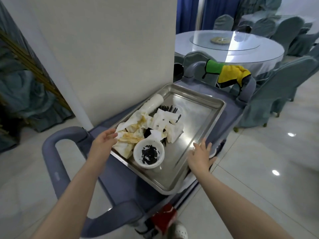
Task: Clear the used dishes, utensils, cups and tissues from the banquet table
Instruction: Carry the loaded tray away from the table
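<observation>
A grey-blue service cart (229,121) stands on the tiled floor beside a white pillar (107,54). Beyond the cart's far end sits a round banquet table (241,52) with a glass turntable (222,41), ringed by covered chairs (279,87). On the cart's top rests a steel tray (193,128), set at a slant to the cart. Green and yellow cloths (227,71) hang over the cart's far handle.

On the tray's left half lies a heap of crumpled, stained tissues (138,128). Past the heap, toward the tray's far left rim, a stack of white cups (153,103) lies on its side, with dark chopsticks (168,107) just beside it. At the tray's near edge stands a white bowl (148,153) smeared with black residue.

The left hand (105,138) is at the tray's left rim, fingers straight and close together, touching the tissues. The right hand (201,154) rests on the tray's right rim, fingers straight and slightly spread.
</observation>
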`<action>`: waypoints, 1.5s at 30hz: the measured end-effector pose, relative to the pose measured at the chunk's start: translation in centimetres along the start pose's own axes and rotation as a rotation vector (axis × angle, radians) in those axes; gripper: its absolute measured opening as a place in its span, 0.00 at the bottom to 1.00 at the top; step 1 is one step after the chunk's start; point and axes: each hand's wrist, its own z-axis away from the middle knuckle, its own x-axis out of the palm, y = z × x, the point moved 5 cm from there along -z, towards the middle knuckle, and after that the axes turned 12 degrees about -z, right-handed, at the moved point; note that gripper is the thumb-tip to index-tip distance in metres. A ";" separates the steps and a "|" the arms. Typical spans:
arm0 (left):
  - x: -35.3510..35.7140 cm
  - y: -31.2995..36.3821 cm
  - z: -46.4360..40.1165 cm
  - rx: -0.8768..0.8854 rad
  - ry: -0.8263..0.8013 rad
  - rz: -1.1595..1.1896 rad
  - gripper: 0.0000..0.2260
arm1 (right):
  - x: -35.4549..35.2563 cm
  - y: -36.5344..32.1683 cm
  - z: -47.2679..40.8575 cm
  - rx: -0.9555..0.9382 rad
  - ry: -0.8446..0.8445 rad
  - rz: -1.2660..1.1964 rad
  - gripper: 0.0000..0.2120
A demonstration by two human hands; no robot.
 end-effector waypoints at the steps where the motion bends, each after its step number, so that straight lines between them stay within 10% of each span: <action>1: 0.5 -0.2 0.3 -0.002 -0.006 -0.008 0.14 | -0.4 0.5 0.1 -0.073 -0.032 0.051 0.18; 16: 9.0 -0.3 4.5 -0.049 0.205 -0.047 0.16 | -7.0 2.8 -13.3 -0.686 -0.567 0.558 0.27; 21: 15.4 0.1 7.9 -0.074 0.224 -0.136 0.15 | -8.6 3.7 -17.0 -0.800 -0.539 0.522 0.23; 27: 20.6 -1.6 12.0 0.036 0.077 -0.986 0.16 | -9.5 4.5 -17.7 -0.915 -0.431 0.417 0.17; 45: 22.5 -4.8 19.0 -0.199 0.174 -1.118 0.28 | -12.7 9.2 -12.1 -0.875 -0.385 0.359 0.16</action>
